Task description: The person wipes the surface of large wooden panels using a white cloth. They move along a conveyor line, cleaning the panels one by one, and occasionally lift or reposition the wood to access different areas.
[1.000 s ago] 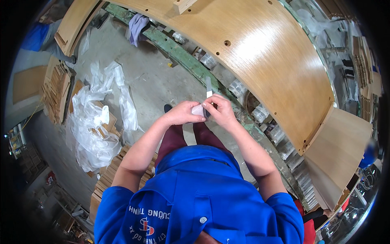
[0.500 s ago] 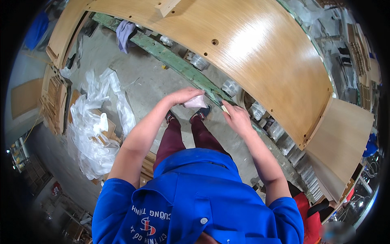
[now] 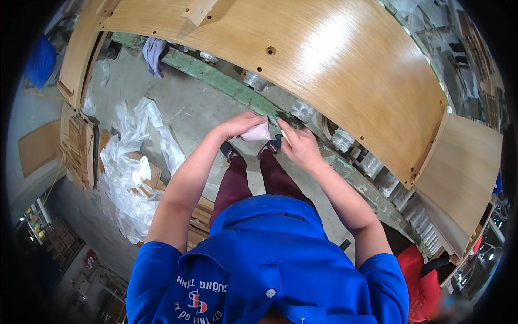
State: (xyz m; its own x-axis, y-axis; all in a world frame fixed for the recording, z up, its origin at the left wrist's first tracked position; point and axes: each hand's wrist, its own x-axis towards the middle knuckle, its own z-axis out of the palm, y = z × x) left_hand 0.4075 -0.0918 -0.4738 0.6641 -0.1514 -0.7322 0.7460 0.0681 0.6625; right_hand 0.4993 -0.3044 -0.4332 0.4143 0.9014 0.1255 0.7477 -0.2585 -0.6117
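My left hand point(image 3: 241, 125) is closed on a small pale pink pouch point(image 3: 257, 133), which looks like a plastic bag with something soft in it. Just to the right, my right hand point(image 3: 300, 147) grips a slim tool with a pale handle point(image 3: 285, 138); its far end is too small to make out. Both hands are close together over the floor, at the near side of a green beam point(image 3: 237, 89). Beyond them lies a large curved wooden panel point(image 3: 324, 81), glossy and drilled with several holes. Neither hand touches the panel.
Crumpled clear plastic sheeting point(image 3: 127, 183) lies on the floor at left. A purple cloth point(image 3: 154, 55) hangs over the beam. Several plastic-wrapped bundles point(image 3: 342, 140) sit under the panel. At lower right is a person in red point(image 3: 418, 281), near a pale board point(image 3: 461, 173).
My right hand has moved left, closer to the pouch, with the slim tool still in it. My left hand keeps its hold. The whole view has shifted slightly.
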